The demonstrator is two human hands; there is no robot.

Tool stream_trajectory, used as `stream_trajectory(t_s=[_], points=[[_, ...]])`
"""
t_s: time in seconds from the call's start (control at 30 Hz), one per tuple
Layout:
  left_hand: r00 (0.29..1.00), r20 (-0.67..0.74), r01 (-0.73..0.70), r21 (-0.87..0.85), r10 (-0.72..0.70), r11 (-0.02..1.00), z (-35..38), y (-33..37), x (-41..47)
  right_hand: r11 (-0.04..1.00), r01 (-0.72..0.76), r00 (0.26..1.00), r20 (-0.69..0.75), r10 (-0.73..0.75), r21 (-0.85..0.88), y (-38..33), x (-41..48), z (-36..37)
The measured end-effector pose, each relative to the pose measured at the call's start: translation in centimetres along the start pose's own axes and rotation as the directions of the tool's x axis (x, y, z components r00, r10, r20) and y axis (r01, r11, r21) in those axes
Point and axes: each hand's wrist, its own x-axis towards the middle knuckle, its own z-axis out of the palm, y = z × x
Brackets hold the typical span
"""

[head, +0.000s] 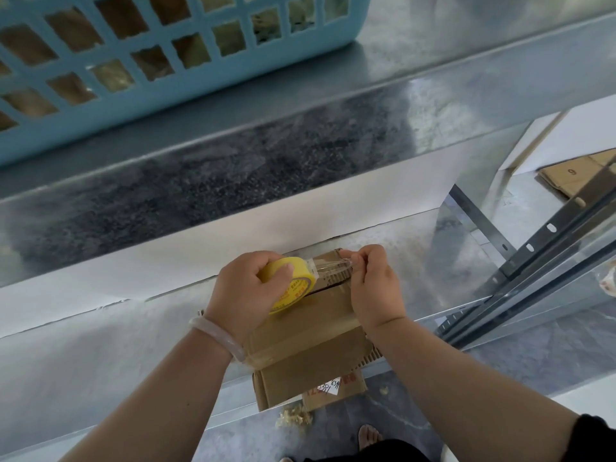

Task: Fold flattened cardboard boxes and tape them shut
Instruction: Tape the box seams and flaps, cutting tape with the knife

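the left hand (245, 291) grips the roll (293, 285) and the right hand (373, 288) pinches the tape (330, 263) taut over the far edge of the box (310, 335) on the desk (100, 345); a slipped pinch or slack may let it curl onto itself or land askew.

The box (306, 341) sits on the shelf (100, 355), with the tape roll (293, 288) over the box's far end. A basket (133, 118) is behind-left of the box, and flat cardboard (566, 176) is far right.

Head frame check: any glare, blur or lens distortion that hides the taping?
Head view: soft glare and mottled reflections on the metal shelf edge; shelf lines run diagonally from camera tilt; left hand, right hand and tape roll are sharp; the clear tape strip is faint against the cardboard box.
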Motion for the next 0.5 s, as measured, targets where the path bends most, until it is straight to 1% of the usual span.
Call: stream_trajectory(t_s=[0.1, 0.2, 0.33, 0.43, 0.5], points=[[0.999, 0.029, -0.023, 0.092, 0.021, 0.996, -0.1, 0.2, -0.1, 1.0, -0.002, 1.0, -0.001, 0.002, -0.01, -0.2, 0.0, 0.0], [0.997, 0.068, -0.038, 0.128, 0.03, 0.991, 0.3, 0.1, -0.4, 1.0, -0.027, 1.0, -0.005, 0.027, 0.011, -0.3, 0.0, 0.0], [0.997, 0.074, -0.037, 0.125, 0.028, 0.991, 0.7, -0.2, -0.5, 0.992, -0.104, 0.994, -0.006, 0.105, 0.078, -0.4, 0.3, -0.3], [0.994, 0.106, -0.044, 0.163, 0.027, 0.986, 0.8, 0.0, 0.0, 0.98, -0.157, 0.987, -0.02, 0.16, 0.122, -0.6, 0.7, -0.7], [0.993, 0.118, -0.044, 0.179, 0.023, 0.983, 0.8, 0.3, 0.3, 0.96, -0.208, 0.976, -0.029, 0.217, 0.187, -0.7, 0.7, -1.2]])
